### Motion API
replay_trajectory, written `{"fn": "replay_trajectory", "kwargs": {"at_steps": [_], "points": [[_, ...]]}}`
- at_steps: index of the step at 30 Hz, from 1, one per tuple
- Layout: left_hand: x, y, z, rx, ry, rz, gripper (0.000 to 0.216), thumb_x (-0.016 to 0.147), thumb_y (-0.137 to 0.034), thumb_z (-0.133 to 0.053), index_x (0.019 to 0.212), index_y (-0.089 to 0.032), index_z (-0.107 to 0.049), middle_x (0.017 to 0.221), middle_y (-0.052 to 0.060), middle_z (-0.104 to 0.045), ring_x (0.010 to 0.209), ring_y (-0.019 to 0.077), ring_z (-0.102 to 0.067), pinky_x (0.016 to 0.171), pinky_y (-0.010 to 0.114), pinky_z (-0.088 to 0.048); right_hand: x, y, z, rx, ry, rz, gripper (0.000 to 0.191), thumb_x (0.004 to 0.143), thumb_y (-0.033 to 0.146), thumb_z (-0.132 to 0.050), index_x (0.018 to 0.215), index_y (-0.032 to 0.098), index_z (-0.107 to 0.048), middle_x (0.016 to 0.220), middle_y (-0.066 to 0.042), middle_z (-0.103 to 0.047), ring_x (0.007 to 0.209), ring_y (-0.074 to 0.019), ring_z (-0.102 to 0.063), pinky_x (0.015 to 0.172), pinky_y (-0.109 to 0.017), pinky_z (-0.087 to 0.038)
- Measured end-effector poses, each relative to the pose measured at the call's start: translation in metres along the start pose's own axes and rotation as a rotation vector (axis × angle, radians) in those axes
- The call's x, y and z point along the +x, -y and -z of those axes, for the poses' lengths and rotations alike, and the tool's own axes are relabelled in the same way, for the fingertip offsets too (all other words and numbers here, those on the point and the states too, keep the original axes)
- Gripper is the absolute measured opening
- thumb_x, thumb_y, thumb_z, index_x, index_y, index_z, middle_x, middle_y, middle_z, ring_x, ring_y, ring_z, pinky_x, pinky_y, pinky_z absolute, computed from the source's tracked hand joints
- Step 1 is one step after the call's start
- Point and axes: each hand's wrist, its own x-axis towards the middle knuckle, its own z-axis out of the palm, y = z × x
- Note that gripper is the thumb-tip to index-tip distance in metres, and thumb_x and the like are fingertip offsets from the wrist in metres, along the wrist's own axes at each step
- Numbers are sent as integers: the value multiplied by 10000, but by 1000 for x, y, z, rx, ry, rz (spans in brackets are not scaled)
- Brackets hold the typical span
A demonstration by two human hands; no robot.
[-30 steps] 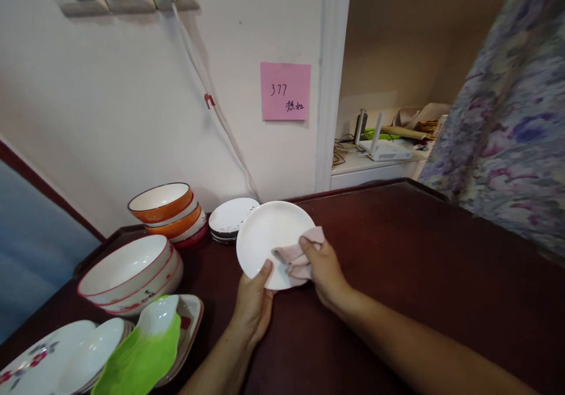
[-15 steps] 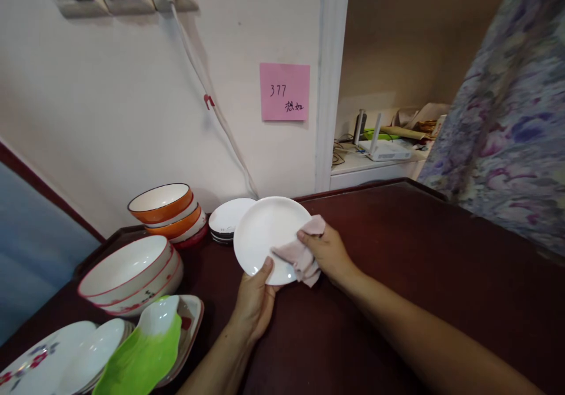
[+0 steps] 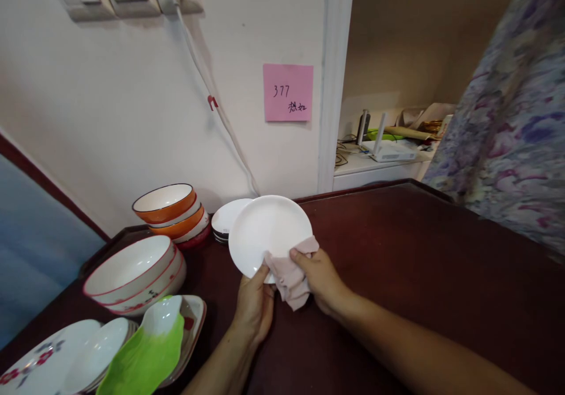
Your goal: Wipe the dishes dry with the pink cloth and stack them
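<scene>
A round white plate (image 3: 267, 230) is held up, tilted toward me, above the dark table. My left hand (image 3: 255, 301) grips its lower edge, thumb at the front rim and fingers behind. A pale pink cloth (image 3: 289, 280) is pinched in my right hand (image 3: 322, 277), thumb on top. It lies over the plate's lower right edge and hangs below the rim. The fingers of my right hand behind the cloth and plate are partly hidden. Just behind the plate, a stack of small white plates with dark sides (image 3: 227, 215) is partly covered by it.
Stacked orange and white bowls (image 3: 170, 206) and red-rimmed white bowls (image 3: 132, 271) stand on the left. Nearer are a green leaf-shaped dish (image 3: 148, 351), a flowered plate (image 3: 48, 354) and small white dishes (image 3: 99, 348). A white router (image 3: 391, 149) sits on a shelf beside a floral curtain (image 3: 512, 118).
My right hand has moved the cloth down and left along the plate's edge, toward my left thumb. My left hand still holds the plate in nearly the same place.
</scene>
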Motion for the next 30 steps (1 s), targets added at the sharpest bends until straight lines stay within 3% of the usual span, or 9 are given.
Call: {"fn": "replay_trajectory", "kwargs": {"at_steps": [4,7,13,17,20,22,26,28,30], "points": [[-4,-2,0,11,159,18,398,823,-268,-664,1213,-219,-599,1206,79,-665,1058,238,-640,868,392,-559,25,43,26,-58,-62,51,416,597,413,-798,882,139,-670,802,-64,-719,706,-205,-661,704,-323,-509],[-6,0,2,94,181,72,359,785,-264,-702,1127,-175,-644,1118,97,-696,971,241,-666,791,389,-590,38,60,42,-139,-80,163,393,594,408,-807,846,146,-658,791,-46,-706,678,-180,-636,670,-300,-497],[-2,8,5,129,107,50,414,723,-237,-754,1114,-145,-652,1084,120,-707,911,238,-684,754,350,-589,24,18,25,-164,-151,191,377,669,407,-745,927,151,-644,889,-70,-714,790,-212,-653,754,-340,-510],[2,5,6,75,53,-40,464,742,-240,-738,1185,-185,-612,1107,96,-702,958,226,-676,803,330,-565,8,-1,12,-264,131,104,337,687,303,-700,997,174,-675,991,-62,-716,903,-218,-648,815,-342,-503],[3,3,6,78,24,-48,465,758,-236,-726,1202,-209,-593,1161,87,-680,953,210,-671,810,345,-564,11,23,26,-563,390,-15,213,654,233,-698,862,186,-715,813,-18,-719,756,-186,-633,679,-288,-501],[4,2,6,84,16,-24,452,763,-227,-721,1196,-214,-590,1172,83,-674,920,196,-671,808,369,-569,17,50,39,-782,460,-34,101,640,225,-714,727,176,-708,687,-6,-687,637,-160,-592,594,-262,-469],[3,3,6,90,33,14,451,772,-223,-710,1205,-207,-583,1181,88,-669,925,200,-664,826,389,-565,22,91,45,-733,170,264,186,755,352,-661,776,168,-682,739,-39,-684,663,-184,-614,612,-294,-481],[2,4,7,109,61,30,458,773,-229,-707,1212,-199,-581,1194,95,-663,948,215,-661,829,385,-563,20,94,39,-662,-50,524,246,811,399,-619,893,172,-664,860,-69,-692,782,-214,-643,709,-336,-506],[0,5,7,135,98,50,455,776,-236,-703,1212,-186,-583,1200,104,-660,968,228,-658,828,378,-561,17,86,33,-720,-141,766,342,825,400,-618,1080,171,-616,1066,-109,-665,979,-248,-627,860,-387,-490]]}}
